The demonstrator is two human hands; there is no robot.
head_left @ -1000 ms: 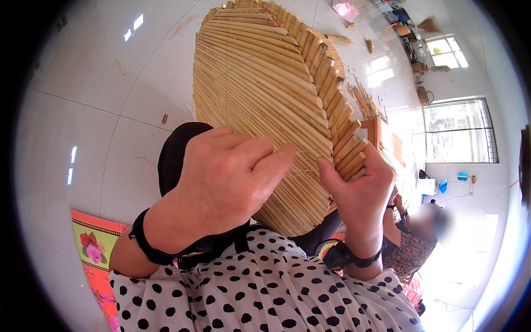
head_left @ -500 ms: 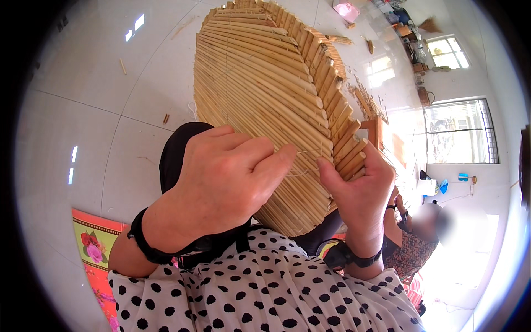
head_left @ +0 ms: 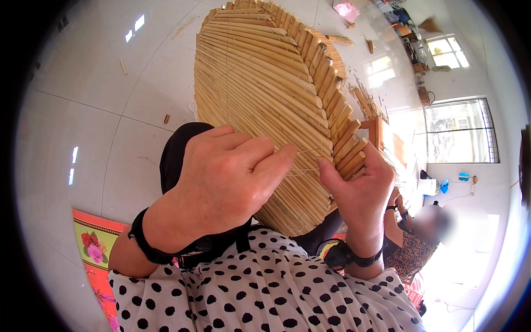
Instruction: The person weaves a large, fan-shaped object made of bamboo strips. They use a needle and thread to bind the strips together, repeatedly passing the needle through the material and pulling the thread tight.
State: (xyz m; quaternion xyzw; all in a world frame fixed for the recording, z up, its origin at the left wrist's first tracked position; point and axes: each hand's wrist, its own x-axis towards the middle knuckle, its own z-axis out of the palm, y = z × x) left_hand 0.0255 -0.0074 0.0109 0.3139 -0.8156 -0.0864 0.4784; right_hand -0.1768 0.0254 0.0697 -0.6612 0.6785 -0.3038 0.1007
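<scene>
Across my lap lies a large oval mat of yellow-brown stalks, laid side by side and joined with thin thread. Along its right edge a raised border of short stalk pieces stands up. My left hand is closed in a pinch over the mat, with pale thread running from its fingers toward the border. My right hand grips the border's near end, thumb on the inner side and fingers behind the short stalks. The thread passes close to the right thumb tip.
A floral mat lies on the tiled floor to the left. Beyond the border are a brown wooden box and scattered stalks. A co-worker sits at the right. A broom head and other goods line the far wall.
</scene>
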